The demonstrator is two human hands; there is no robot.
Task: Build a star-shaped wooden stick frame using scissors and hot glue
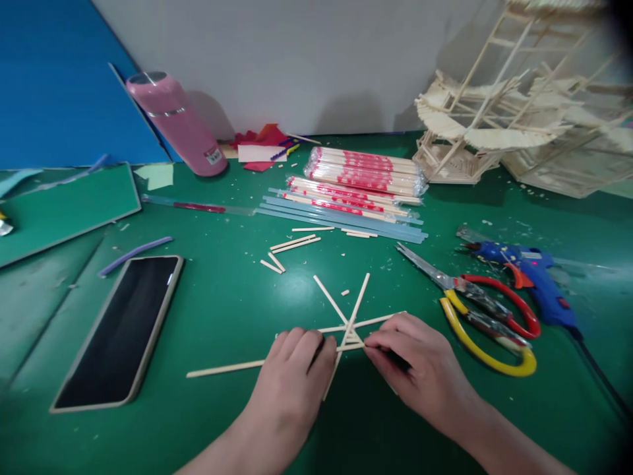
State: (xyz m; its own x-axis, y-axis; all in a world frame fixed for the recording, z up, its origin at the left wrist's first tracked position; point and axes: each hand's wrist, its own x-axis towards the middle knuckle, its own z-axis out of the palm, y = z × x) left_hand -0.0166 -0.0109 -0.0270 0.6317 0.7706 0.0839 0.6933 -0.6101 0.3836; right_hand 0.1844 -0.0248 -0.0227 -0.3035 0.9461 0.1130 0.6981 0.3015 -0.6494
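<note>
hands on thin crossed wooden sticks

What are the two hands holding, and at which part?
Both hands, left hand and right hand, pinch the crossed wooden sticks at the point where they cross; the sticks lie on the green mat.

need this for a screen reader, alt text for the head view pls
Two bare hands, left hand and right hand, press on crossed thin wooden sticks on a green mat. Scissors and a blue glue gun lie to the right, a phone to the left, wrapped stick bundles behind.
</note>
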